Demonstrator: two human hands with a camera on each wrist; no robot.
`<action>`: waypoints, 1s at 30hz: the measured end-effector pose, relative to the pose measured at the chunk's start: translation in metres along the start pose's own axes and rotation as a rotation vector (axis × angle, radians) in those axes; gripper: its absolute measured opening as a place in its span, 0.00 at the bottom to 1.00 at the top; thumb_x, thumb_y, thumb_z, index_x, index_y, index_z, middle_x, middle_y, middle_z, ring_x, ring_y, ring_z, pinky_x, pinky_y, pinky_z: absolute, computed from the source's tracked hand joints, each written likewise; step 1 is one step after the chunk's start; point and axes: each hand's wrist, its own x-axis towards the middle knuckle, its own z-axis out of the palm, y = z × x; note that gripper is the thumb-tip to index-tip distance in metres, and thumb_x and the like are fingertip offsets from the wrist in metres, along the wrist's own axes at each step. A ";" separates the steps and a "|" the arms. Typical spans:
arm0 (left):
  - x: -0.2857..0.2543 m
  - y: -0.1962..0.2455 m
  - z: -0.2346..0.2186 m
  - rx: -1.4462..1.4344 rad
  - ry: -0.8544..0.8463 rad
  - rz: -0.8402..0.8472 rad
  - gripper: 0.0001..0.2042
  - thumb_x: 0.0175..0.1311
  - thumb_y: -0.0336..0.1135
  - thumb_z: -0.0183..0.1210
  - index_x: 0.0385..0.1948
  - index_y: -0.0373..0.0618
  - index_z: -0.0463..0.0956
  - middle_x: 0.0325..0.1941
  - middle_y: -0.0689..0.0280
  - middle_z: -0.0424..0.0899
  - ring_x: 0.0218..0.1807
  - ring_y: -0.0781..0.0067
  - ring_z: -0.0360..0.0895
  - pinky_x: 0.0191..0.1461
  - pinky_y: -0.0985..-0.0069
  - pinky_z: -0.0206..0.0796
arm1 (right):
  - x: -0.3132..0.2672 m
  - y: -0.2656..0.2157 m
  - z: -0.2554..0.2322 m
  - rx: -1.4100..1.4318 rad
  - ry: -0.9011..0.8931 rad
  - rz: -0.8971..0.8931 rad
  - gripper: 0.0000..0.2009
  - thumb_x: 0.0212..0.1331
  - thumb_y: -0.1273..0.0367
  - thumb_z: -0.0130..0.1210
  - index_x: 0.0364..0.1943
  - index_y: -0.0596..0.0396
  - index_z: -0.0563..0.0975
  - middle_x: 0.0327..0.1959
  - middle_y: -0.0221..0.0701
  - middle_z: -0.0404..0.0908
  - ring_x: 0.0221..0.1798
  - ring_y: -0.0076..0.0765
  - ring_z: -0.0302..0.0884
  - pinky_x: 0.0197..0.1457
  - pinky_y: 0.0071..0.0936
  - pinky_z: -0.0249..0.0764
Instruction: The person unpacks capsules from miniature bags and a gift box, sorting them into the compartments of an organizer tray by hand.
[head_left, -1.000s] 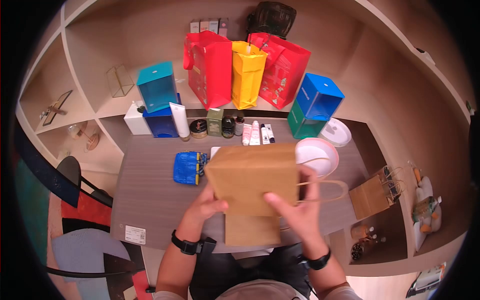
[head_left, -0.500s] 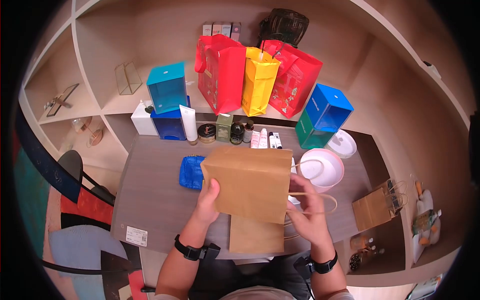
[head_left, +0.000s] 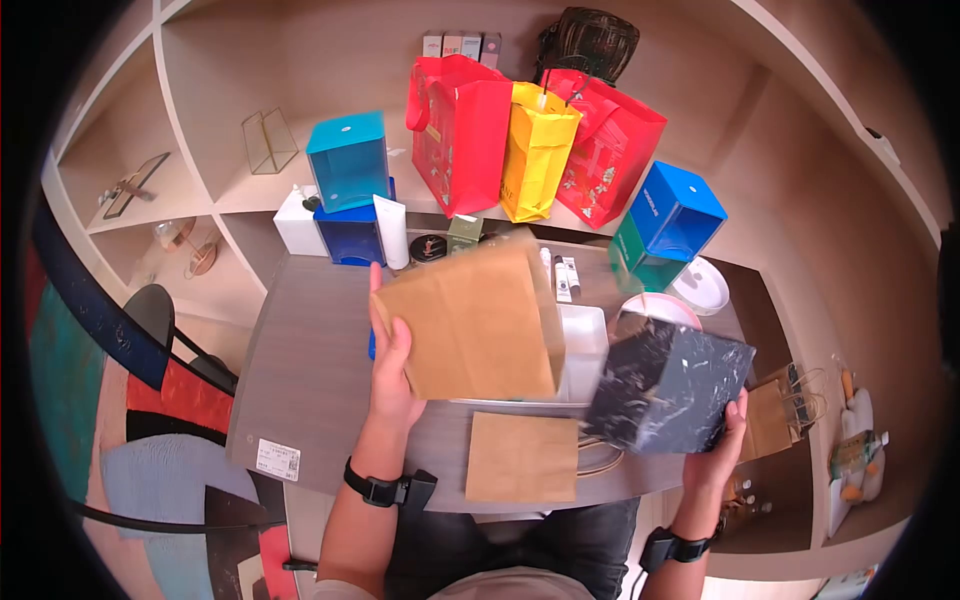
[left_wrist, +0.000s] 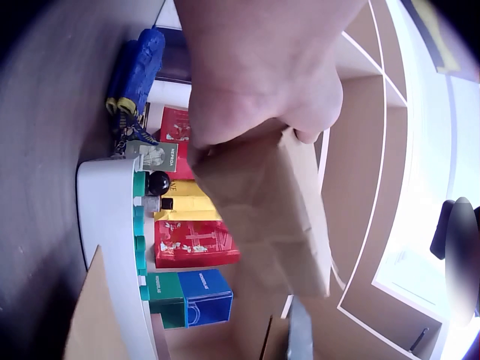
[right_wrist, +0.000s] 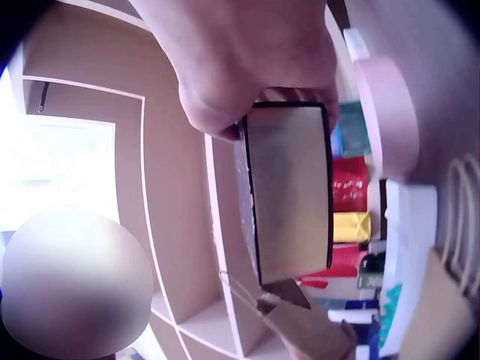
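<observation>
My left hand (head_left: 396,372) grips a brown paper bag (head_left: 465,330) by its left side, the thumb on the near face. To the right, my right hand (head_left: 722,450) holds a black marbled box (head_left: 670,385) at its lower right edge, apart from the bag. In the right wrist view the box (right_wrist: 289,187) shows a pale face with a dark rim, pinched at one end by the right hand (right_wrist: 255,56). The left wrist view has the left hand (left_wrist: 262,86) round one end of the bag (left_wrist: 262,206).
Another brown bag (head_left: 522,458) lies flat near the table's front edge. Behind it stands a white tray (head_left: 582,350), with a pink-rimmed bowl (head_left: 660,308) beyond the box. Cosmetics, clear-fronted boxes (head_left: 348,165) and red bags (head_left: 460,130) line the back.
The right hand has moved away rightward from the bag's handle side and now holds the black box, which was not visible before. The left hand has shifted the bag slightly up and tilted it.
</observation>
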 end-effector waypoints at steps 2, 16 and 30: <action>-0.003 0.003 0.008 -0.113 0.104 0.002 0.39 0.75 0.34 0.54 0.81 0.53 0.39 0.78 0.58 0.62 0.78 0.58 0.62 0.78 0.54 0.60 | 0.002 0.000 -0.035 0.000 -0.030 0.103 0.22 0.67 0.61 0.54 0.61 0.57 0.72 0.53 0.29 0.79 0.57 0.28 0.75 0.62 0.27 0.69; -0.002 -0.022 -0.025 -0.274 0.086 -0.209 0.39 0.57 0.25 0.63 0.74 0.45 0.57 0.70 0.59 0.71 0.72 0.58 0.70 0.73 0.57 0.66 | 0.013 0.016 -0.079 -0.963 -0.181 0.048 0.11 0.67 0.75 0.58 0.52 0.60 0.79 0.48 0.29 0.82 0.49 0.26 0.78 0.55 0.29 0.74; -0.009 -0.015 -0.013 -0.266 -0.274 -0.214 0.45 0.47 0.32 0.71 0.72 0.45 0.56 0.70 0.56 0.69 0.73 0.56 0.67 0.75 0.60 0.64 | -0.047 0.054 0.111 -0.546 -0.913 0.017 0.20 0.70 0.62 0.62 0.60 0.56 0.78 0.43 0.34 0.85 0.45 0.29 0.82 0.45 0.24 0.77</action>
